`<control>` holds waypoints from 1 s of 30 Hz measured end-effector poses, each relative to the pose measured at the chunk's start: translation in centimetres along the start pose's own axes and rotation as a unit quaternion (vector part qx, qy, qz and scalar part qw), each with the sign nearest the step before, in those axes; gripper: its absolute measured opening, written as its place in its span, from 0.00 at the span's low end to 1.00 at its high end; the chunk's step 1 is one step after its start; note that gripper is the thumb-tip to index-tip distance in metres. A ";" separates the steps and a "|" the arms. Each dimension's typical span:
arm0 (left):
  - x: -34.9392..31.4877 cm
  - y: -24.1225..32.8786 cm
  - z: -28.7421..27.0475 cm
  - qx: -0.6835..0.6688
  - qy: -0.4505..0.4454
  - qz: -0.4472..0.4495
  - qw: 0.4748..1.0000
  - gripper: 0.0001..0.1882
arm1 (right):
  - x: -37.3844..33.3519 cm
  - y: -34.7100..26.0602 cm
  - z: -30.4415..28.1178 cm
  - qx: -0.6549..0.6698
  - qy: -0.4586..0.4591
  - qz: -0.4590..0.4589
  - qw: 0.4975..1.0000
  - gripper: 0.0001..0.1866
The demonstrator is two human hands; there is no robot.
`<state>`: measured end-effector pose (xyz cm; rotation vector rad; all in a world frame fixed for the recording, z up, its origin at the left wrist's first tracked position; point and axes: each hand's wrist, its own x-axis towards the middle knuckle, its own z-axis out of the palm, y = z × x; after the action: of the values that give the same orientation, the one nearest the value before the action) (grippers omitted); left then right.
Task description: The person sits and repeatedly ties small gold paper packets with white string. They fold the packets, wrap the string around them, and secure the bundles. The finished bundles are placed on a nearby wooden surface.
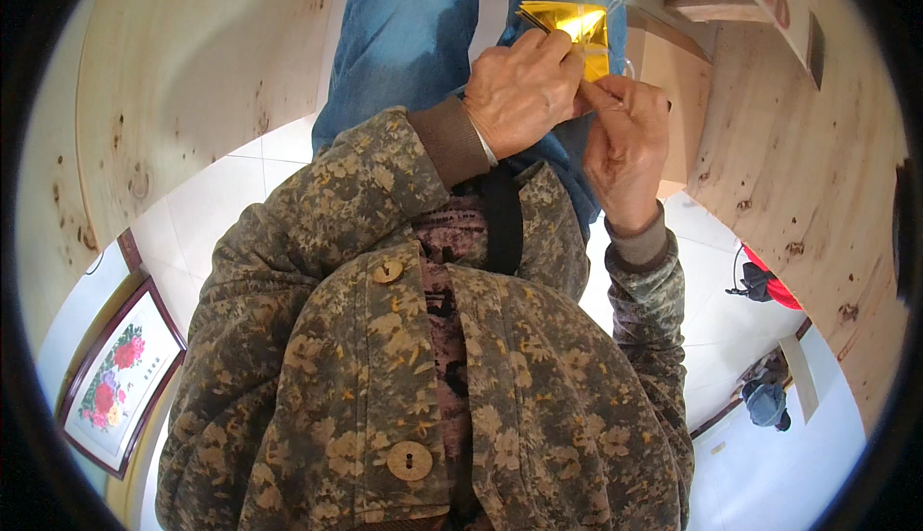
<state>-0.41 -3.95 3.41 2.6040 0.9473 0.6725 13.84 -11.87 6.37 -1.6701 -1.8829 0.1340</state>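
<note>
A shiny gold foil piece point(594, 62), with folded-looking edges, lies above my right knee. My left hand point(524, 94) is closed on its lower left side, knuckles up, and hides part of it. Close by on the right, my right hand point(630, 137) pinches at the foil's lower corner, thumb and fingertips together. The two hands nearly touch there, so the exact grip is hidden. A thin pale loop point(616, 4) shows at the foil's upper right edge. What that loop belongs to I cannot tell.
Pale wooden panels rise on the left point(202, 60) and right point(798, 156). Beyond my right knee stands a cardboard box point(687, 98). A framed flower picture point(123, 377) is at lower left. A red and black item point(764, 281) lies by the right panel.
</note>
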 end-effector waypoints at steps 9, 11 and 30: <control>-0.1 -0.1 0.5 0.014 0.001 0.002 1.000 0.26 | -0.7 -0.8 1.3 -0.030 -0.010 0.013 0.999 0.24; -0.1 -0.1 0.3 0.012 0.013 0.017 1.000 0.24 | -0.8 -1.2 1.6 -0.021 -0.005 0.037 0.999 0.23; -0.8 1.0 -2.5 -0.161 -0.054 -0.115 0.979 0.07 | -1.6 -1.4 2.8 -0.040 0.034 0.049 0.997 0.26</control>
<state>-1.71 -4.99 5.66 2.1850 0.9939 0.5635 11.26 -12.72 4.12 -1.7974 -1.7777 0.0414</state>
